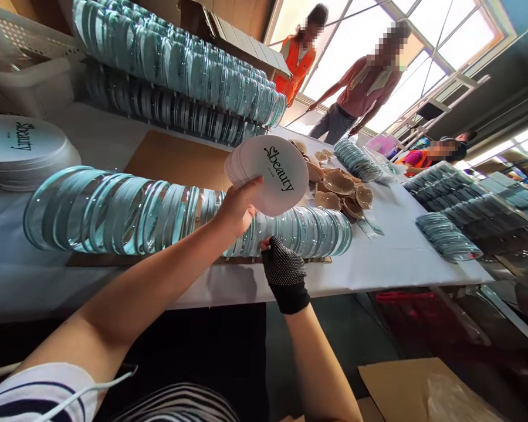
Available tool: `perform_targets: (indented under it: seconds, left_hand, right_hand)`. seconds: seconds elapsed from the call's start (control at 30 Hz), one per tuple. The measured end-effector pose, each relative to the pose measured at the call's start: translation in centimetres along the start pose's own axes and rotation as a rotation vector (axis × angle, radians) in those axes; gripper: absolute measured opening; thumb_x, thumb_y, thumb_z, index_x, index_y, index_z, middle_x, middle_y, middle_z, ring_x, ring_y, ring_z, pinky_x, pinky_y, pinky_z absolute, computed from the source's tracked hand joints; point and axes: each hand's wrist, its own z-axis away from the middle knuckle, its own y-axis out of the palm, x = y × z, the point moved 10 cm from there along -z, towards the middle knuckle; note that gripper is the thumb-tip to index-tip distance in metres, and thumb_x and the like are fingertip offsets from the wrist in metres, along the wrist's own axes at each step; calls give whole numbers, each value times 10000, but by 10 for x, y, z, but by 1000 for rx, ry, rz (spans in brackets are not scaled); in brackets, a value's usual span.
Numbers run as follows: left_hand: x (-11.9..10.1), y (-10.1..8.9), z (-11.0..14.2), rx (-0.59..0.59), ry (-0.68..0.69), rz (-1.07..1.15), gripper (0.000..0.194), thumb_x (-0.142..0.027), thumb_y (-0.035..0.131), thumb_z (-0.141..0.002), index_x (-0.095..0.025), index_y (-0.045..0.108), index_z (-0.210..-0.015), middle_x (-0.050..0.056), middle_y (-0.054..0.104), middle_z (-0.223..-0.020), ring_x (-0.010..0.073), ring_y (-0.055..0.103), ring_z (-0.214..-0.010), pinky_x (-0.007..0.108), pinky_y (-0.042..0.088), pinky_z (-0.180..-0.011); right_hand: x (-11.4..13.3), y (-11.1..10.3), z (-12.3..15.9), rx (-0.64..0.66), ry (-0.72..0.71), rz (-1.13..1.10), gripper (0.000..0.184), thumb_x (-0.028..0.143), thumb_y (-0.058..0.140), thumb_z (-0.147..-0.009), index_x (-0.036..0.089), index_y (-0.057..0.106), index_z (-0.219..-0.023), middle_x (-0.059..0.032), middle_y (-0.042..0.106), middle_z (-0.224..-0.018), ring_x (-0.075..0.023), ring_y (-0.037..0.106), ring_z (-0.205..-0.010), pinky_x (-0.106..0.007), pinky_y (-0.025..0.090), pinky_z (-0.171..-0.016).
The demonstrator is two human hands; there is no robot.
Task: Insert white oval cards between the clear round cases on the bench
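Note:
My left hand [237, 208] is closed on a stack of round white cards [270, 173] printed "Beauty", held up over the table. My right hand [284, 269], in a black dotted fingerless glove, reaches into the near row of clear round lids [114, 208] that lie on edge along the table. Its fingertips are hidden among the lids at the row's right part, so what they touch is unclear.
More rows of clear lids [180, 61] are stacked at the back. A pile of white cards [20, 149] lies far left. Beige pads [341, 190] lie right of centre on the white table [400, 258]. Three people stand or sit beyond. Cardboard [405, 387] lies on the floor.

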Motion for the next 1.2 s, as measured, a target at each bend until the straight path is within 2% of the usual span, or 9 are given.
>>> perform_targets:
  seconds: [0.17, 0.27, 0.37, 0.47, 0.63, 0.73, 0.87, 0.97, 1.2]
  left_hand:
    - [3, 1, -1, 36, 19, -21, 455, -278, 767, -715, -200, 655, -1149, 94, 704, -1150, 316, 546, -1254, 465, 462, -1033]
    - [4, 3, 0, 39, 43, -50, 495, -318, 789, -685, -200, 662, -1149, 97, 706, -1150, 325, 534, -1268, 470, 450, -1037]
    - [5, 5, -1, 22, 55, -73, 501, -357, 818, -633, -181, 682, -1082, 104, 717, -1114, 326, 551, -1242, 473, 447, -1030]
    - [2, 7, 3, 17, 81, -100, 463, -364, 853, -573, -167, 702, -964, 104, 734, -1043, 322, 590, -1183, 449, 466, -1006]
    - [-10, -2, 24, -41, 68, -183, 436, -405, 861, -568, -162, 714, -899, 104, 739, -955, 332, 653, -1052, 450, 523, -903]
    - [-13, -4, 37, -40, 43, -258, 410, -402, 844, -590, -157, 719, -895, 108, 740, -921, 337, 668, -1003, 453, 547, -841]
    - [-14, 1, 37, 6, 3, -252, 398, -398, 823, -633, -188, 718, -954, 91, 743, -952, 336, 648, -1065, 439, 555, -847]
    - [-34, -9, 17, -75, 73, -176, 382, -329, 817, -644, -216, 703, -991, 74, 737, -1024, 319, 599, -1179, 434, 526, -947]
    - [-54, -32, -20, -64, 86, -12, 502, -219, 767, -722, -205, 614, -1200, 114, 640, -1294, 305, 527, -1283, 523, 392, -1099]
  right_hand:
    - [-2, 49, 29, 464, 158, -880, 603, 440, 428, -909, 145, 338, -1427, 46, 580, -545, -154, 543, -423, -238, 422, -450]
    - [7, 51, 35, 639, 97, -1026, 680, 500, 477, -889, 119, 346, -1438, 79, 501, -463, -143, 482, -374, -228, 385, -412]
    - [-21, -10, -6, 118, 51, -721, 548, 532, 489, -885, 100, 573, -1212, -18, 617, -617, -144, 557, -500, -258, 455, -498]
    - [-22, -92, -27, -469, -64, -414, 573, 497, 448, -912, 110, 492, -1333, -157, 674, -1100, -209, 652, -958, -349, 540, -798]
    - [37, -114, -24, -609, -292, -52, 538, 410, 400, -940, 139, 446, -1402, -184, 465, -1437, -267, 416, -1359, -487, 437, -1038]
    - [61, -105, -10, -650, -346, 21, 483, 422, 371, -947, 132, 562, -1283, -193, 538, -1344, -293, 481, -1289, -496, 448, -1011]
    - [32, -118, 10, -744, -106, -117, 473, 488, 358, -959, 124, 653, -1025, -175, 680, -960, -262, 654, -895, -396, 538, -781]
    - [9, -145, 67, -933, 54, -38, 505, 538, 478, -913, 102, 623, -1123, -198, 679, -1014, -285, 664, -902, -372, 539, -718]
    - [48, -60, 94, -272, -170, 77, 383, 337, 388, -975, 215, 556, -1296, -58, 726, -961, -161, 668, -691, -227, 477, -595]
